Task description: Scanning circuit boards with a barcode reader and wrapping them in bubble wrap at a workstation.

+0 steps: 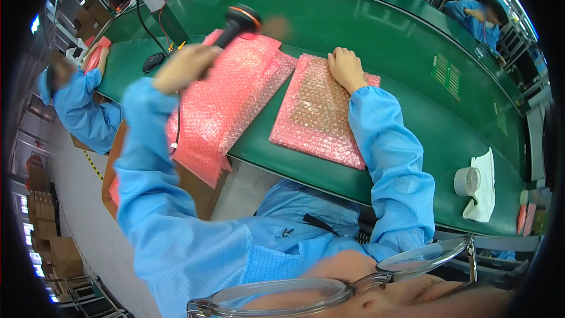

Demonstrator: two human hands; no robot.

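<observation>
My left hand (pixel 187 68) is raised over the left part of the bench, closed round the handle of a black handheld barcode scanner (pixel 240 22) with an orange ring at its head. Motion blurs both. Beneath them lies a pile of pink bubble wrap bags (pixel 229 97), partly overhanging the bench's near edge. To its right rests a flat pink bubble-wrapped package (pixel 321 109), with a brownish-green panel showing through. My right hand (pixel 347 69) is closed on that package's upper right edge, fingers together; the fingertips are partly hidden.
The packages lie on a green bench (pixel 406 135). A black mouse (pixel 153 62) and cable are at the left. A white cloth (pixel 484 188) and clear cup (pixel 467 181) sit right; green circuit boards (pixel 446 76) lie far right. A cardboard box (pixel 206 191) stands below. Two people work nearby.
</observation>
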